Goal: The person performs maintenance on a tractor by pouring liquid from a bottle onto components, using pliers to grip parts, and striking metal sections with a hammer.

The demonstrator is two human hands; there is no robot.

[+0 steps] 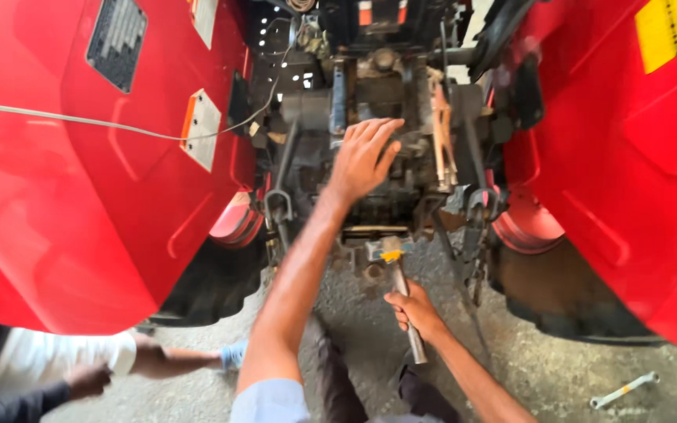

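We see two big red fenders (pixel 80 180) fill both sides of the view, with dark tyres (pixel 213 286) below them and the greasy rear housing (pixel 378 149) of a tractor between. A thin pale cable (pixel 103 125) runs across the fender on our left side. Lift arms and link rods (pixel 442 137) hang around the housing, and a drawbar bracket (pixel 374 233) juts out low in the middle.

Our left hand (pixel 363 157) reaches far forward, fingers spread and nearly flat, palm laid against the housing; it grips nothing, and we judge it is there to brace or feel the casting.

Our right hand (pixel 413 309) is closed firmly round the metal handle of a hammer (pixel 400 286), gripping about midway along it. The hammer sits low in the centre, just below the bracket. Its long axis runs nearly upright in the view, tilted slightly, with the head away from us beside the bracket and the handle's free end pointing back toward our body. A yellow mark shows on the head. We judge the mid-handle hold suits short, controlled blows in a tight space.

At lower left another person's arms (pixel 158 359) rest near the concrete floor (pixel 558 368). A small spanner (pixel 624 389) lies on the floor at lower right, well apart from us.
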